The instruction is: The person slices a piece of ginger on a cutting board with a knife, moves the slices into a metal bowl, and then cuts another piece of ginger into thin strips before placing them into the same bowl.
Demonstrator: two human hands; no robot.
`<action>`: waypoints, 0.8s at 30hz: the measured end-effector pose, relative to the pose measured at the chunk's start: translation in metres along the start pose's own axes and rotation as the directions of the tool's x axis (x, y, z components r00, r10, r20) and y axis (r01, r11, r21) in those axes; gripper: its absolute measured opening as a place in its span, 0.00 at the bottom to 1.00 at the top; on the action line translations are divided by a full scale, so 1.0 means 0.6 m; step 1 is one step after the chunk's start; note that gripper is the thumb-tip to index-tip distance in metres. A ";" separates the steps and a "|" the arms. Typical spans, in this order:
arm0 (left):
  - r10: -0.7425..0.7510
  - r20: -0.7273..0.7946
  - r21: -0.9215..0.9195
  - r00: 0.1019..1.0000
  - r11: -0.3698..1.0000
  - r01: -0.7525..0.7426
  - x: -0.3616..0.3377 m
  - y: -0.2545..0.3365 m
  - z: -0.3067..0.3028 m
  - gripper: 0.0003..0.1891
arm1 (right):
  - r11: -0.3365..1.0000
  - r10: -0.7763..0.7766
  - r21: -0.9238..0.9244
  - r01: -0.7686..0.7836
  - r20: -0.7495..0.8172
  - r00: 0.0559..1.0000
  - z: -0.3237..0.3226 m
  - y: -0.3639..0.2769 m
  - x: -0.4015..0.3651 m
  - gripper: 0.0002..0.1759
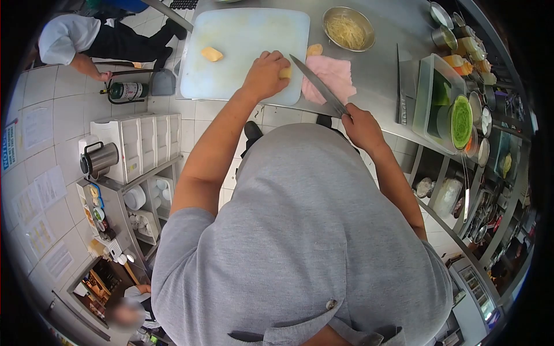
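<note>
My left hand (266, 76) is closed on a pale yellow vegetable piece (285, 72) at the right side of the white cutting board (248, 32). The fingers are curled and cover most of the piece. In my right hand (363, 128) is the handle of a large kitchen knife (320, 83). Its blade slants up and left over a pink cloth (334, 75), with the tip near the board's right edge. Another peeled yellow piece (212, 54) lies on the board's left half. A smaller piece (314, 50) rests beside the cloth.
A metal bowl (348, 29) of thin pale yellow strips stands behind the cloth. Rightward are a dark long blade-like tool (401, 86), a clear plastic tub (430, 104) and a strainer of chopped greens (461, 122). A co-worker (72, 40) holds a long-handled dustpan (164, 82) at far left.
</note>
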State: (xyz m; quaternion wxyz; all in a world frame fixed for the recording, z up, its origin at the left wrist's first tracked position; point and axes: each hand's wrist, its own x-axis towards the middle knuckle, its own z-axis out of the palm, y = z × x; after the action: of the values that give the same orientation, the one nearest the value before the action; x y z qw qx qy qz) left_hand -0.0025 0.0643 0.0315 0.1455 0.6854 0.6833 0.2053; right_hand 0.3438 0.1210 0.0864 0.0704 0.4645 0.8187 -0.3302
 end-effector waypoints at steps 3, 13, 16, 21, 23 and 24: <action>0.059 0.169 0.012 0.984 0.998 -0.062 -0.007 -0.012 -0.024 0.25 | 1.000 -0.008 -0.020 0.009 0.015 1.000 -0.002 -0.004 0.000 0.16; 0.151 0.124 0.288 0.981 0.940 -0.182 -0.059 0.025 0.021 0.39 | 1.000 -0.023 -0.014 0.023 0.015 1.000 -0.005 -0.008 0.007 0.16; 0.045 0.088 0.297 0.995 0.952 -0.070 -0.089 0.003 0.043 0.41 | 0.999 -0.023 -0.029 0.024 0.030 0.999 -0.004 -0.009 0.010 0.16; 0.026 0.066 0.217 0.997 0.975 -0.040 -0.095 -0.007 0.041 0.46 | 0.995 -0.039 -0.092 0.048 0.097 0.995 -0.006 -0.016 0.014 0.18; -0.012 -0.025 -0.044 1.000 0.999 0.010 -0.087 -0.020 0.026 0.46 | 0.995 -0.043 -0.084 0.054 0.123 0.991 -0.005 -0.023 0.010 0.20; -0.072 -0.099 -0.311 0.992 0.950 0.038 -0.085 -0.025 0.021 0.46 | 0.996 -0.036 -0.081 0.047 0.124 0.992 -0.006 -0.026 0.009 0.20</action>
State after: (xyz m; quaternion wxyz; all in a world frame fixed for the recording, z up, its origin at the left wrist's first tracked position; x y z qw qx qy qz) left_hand -0.0087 0.0150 0.0094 0.2189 0.6226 0.6688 0.3422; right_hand 0.3288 0.1215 0.0943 0.1329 0.4230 0.8354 -0.3249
